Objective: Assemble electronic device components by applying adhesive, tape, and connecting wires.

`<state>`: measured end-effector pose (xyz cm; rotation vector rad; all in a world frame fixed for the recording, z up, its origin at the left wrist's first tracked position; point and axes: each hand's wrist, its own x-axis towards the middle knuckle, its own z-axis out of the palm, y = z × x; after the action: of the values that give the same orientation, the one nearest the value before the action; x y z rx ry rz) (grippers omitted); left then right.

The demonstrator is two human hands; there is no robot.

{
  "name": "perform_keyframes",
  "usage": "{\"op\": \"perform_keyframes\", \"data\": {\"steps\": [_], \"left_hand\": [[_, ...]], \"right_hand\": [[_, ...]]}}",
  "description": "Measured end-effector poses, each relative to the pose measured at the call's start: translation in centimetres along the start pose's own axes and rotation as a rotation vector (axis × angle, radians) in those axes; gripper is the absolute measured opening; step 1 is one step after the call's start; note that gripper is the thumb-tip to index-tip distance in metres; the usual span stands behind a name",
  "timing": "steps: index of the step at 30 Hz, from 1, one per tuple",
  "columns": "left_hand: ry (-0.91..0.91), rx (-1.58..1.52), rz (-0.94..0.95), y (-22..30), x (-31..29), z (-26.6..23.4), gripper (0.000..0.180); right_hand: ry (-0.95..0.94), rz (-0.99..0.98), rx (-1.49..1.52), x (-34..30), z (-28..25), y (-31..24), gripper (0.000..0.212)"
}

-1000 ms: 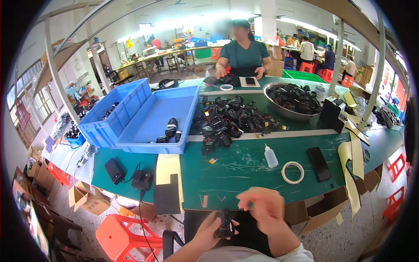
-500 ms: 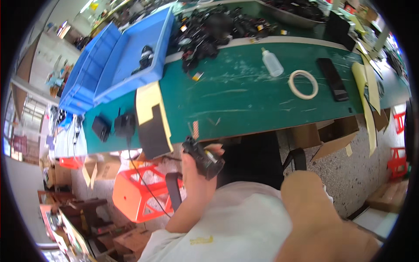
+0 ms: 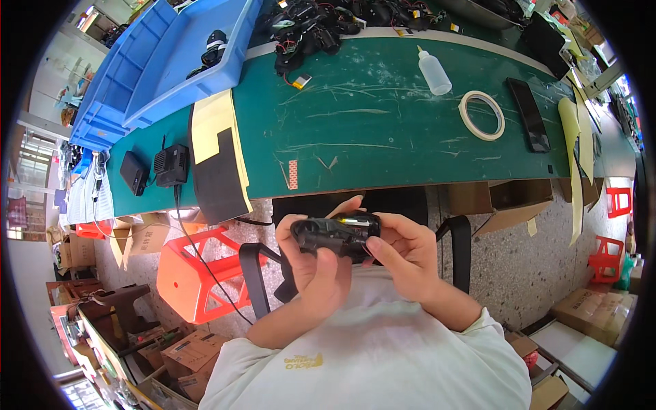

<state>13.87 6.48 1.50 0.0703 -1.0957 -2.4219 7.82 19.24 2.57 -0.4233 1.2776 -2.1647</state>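
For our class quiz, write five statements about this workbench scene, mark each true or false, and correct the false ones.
1. The left hand and right hand both touch the black device. True.
2. The phone lies left of the tape roll. False: it lies to the right of it.
3. The whitish bottle is on the green bench. True.
4. The nearest stool is blue. False: it is orange-red.
5. The blue tray holds black items. True.
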Motion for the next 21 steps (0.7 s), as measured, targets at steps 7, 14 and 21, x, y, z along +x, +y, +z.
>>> {"op": "perform_keyframes", "data": {"steps": [7, 14, 21], "left_hand": [[-0.25, 0.098, -0.37, 3.0, 0.1, -3.6, 0.057], [-0.507, 0.662, -0.463, 2.6, 1.1, -3.2, 0.032], [-0.294, 0.536, -0.503, 1.4, 0.3, -2.7, 0.025]], "right_hand": [[0.003, 0.079, -0.246, -0.2, -2.7, -0.9, 0.021], [-0.164, 0.138, -0.495, -0.1, -2.3, -1.6, 0.017], [0.025, 0.102, -0.236, -1.2, -3.3, -0.1, 0.019]]}}
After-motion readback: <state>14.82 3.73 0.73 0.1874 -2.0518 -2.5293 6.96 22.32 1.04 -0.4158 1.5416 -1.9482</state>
